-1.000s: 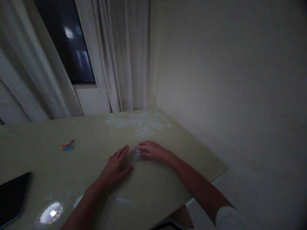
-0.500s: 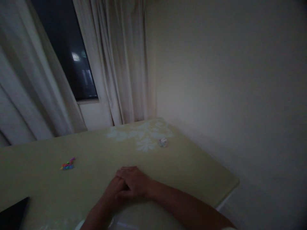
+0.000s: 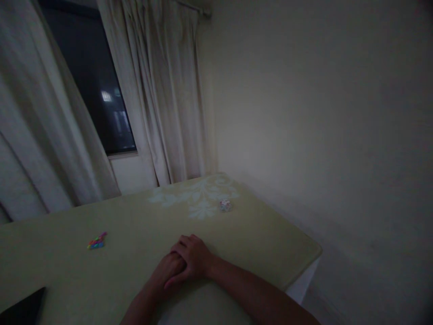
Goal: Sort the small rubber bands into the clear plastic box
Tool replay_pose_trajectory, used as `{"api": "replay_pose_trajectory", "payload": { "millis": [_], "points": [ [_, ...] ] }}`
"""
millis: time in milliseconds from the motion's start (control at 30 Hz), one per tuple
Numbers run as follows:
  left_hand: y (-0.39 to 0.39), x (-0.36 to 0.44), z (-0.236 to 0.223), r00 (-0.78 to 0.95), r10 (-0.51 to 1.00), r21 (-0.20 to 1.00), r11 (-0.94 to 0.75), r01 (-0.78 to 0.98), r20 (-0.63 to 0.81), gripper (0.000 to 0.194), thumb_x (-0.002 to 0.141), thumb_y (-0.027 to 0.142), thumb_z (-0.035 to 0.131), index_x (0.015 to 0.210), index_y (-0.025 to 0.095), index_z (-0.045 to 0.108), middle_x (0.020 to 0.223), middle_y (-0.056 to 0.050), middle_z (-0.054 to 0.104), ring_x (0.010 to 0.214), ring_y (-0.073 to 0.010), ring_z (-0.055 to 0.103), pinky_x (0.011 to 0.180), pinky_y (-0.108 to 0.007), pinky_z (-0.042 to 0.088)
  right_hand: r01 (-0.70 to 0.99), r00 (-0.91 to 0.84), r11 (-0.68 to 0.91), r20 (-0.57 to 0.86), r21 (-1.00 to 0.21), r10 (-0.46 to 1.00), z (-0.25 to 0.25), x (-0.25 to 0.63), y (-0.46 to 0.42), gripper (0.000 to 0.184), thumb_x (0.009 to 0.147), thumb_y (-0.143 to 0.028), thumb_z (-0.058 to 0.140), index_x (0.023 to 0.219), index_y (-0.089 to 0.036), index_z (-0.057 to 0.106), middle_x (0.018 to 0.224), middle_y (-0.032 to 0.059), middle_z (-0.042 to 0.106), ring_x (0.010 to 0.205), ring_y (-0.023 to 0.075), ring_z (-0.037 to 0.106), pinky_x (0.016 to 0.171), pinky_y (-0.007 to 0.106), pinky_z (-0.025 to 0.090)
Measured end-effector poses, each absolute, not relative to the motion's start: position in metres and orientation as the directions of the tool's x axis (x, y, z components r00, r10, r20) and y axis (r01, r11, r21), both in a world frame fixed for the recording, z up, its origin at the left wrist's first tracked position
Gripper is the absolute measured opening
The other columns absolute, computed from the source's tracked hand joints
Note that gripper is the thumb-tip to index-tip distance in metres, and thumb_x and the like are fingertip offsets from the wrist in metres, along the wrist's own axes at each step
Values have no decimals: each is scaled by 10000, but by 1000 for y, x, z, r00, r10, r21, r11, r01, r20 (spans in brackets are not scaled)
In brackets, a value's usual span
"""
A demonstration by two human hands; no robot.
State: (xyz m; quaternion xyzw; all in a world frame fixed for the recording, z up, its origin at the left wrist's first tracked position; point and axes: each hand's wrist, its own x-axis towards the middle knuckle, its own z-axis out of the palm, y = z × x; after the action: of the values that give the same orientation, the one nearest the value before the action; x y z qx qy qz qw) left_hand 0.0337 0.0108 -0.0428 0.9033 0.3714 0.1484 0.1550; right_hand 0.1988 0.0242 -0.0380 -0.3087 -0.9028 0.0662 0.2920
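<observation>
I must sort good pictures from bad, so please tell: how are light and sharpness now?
Head view: dim overall, the wall darker toward the right edge; head view: a bright patch in the dark window; head view: the hands have readable outlines, but the small colourful pieces look too soft to count.

No text, label, brand, number or sign can be read. The small clear object (image 3: 225, 206) toward the table's far corner shows pale and pinkish flecks, too small to tell whether any are print; the little colourful pieces (image 3: 97, 241) are likewise too small for any marking to be made out. The bright patch (image 3: 106, 96) in the window (image 3: 91, 58) is too blurred to identify as a sign.
</observation>
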Motion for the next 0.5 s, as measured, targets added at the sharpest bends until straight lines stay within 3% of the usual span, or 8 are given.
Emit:
{"api": "replay_pose_trajectory", "payload": {
  "millis": [233, 500],
  "points": [
    [13, 38, -43, 694, 709, 341, -688, 641, 126, 399, 707, 146, 636, 1056, 240, 805, 1159, -126, 802, 1107, -368, 737, 987, -444, 580, 463, -623, 767, 452, -445, 638, -35, 202, 24, 862, 631, -820, 831, 1247, -249, 636, 1144, 70, 721, 960, 267, 713, 886, 358, 544],
    [3, 38, -32, 697, 694, 357, -707, 610, 184, 393, 721, 137, 624, 1061, 261, 777, 1134, -95, 799, 1092, -315, 739, 975, -411, 586, 440, -643, 747, 406, -497, 649, -31, 208, 23, 846, 666, -821, 807, 1276, -259, 639, 1180, 77, 697, 1006, 280, 707, 888, 359, 551]
  ]
}}
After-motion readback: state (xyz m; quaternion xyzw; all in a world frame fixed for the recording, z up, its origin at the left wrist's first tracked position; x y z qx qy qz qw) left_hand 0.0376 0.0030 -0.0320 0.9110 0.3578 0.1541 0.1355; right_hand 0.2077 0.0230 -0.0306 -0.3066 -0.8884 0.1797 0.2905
